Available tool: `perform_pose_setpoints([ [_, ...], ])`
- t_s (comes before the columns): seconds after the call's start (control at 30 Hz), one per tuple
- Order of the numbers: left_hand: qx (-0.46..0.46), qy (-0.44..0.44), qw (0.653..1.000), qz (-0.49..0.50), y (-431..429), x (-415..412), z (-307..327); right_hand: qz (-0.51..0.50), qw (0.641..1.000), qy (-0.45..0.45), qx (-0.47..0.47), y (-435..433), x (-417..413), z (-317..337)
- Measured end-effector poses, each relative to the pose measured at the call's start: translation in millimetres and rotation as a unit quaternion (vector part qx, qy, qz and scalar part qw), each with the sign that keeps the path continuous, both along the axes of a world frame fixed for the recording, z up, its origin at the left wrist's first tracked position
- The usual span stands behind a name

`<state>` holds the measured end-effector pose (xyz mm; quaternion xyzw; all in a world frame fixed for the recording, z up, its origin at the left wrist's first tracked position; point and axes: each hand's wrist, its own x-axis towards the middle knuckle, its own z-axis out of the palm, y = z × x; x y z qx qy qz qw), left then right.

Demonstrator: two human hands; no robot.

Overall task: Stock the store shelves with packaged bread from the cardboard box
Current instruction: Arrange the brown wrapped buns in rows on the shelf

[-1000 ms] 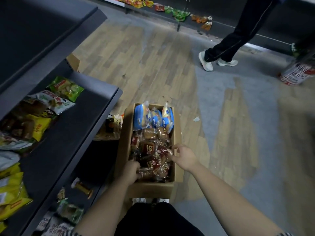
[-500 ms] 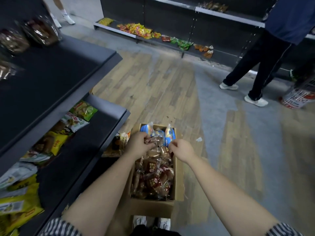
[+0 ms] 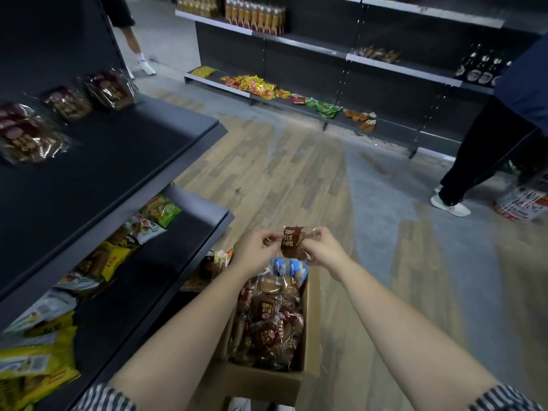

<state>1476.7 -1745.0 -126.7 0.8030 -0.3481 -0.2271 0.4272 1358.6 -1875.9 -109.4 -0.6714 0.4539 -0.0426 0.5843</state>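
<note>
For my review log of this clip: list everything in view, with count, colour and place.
bread packet: one, brown, held above the box
cardboard box: one, brown, floor, full of wrapped bread
shelf bread packs: three, dark red, upper left shelf
snack bags: several, yellow and green, lower left shelf
bottles: one row, amber, far top shelf
snack packets: many, mixed colours, far bottom shelf
people: two, dark clothes, aisle
left hand: pinches packet's left edge
right hand: pinches its right edge

We note a left sleeve and right sleeve well behind the grip: short, narrow dark-and-white stripes. Forearms are bare from hem to grip. Below the grip, pale shoes, possibly trainers.
</note>
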Motion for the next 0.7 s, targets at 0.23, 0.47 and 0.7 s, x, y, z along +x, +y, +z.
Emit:
perform_pose_setpoints([
  [0.23,0.013,0.16,0.986,0.041,-1,18,8,0.056,0.998,-0.007,0.038,-7,1,12],
  [0.47,-0.009,0.234,0.969,0.078,0,18,1,0.063,0.997,-0.039,0.031,-7,5,6],
  [0.7,-0.067,0.245,0.944,0.209,-2,30,10,0.128,0.982,0.0,-0.136,-13,22,15],
])
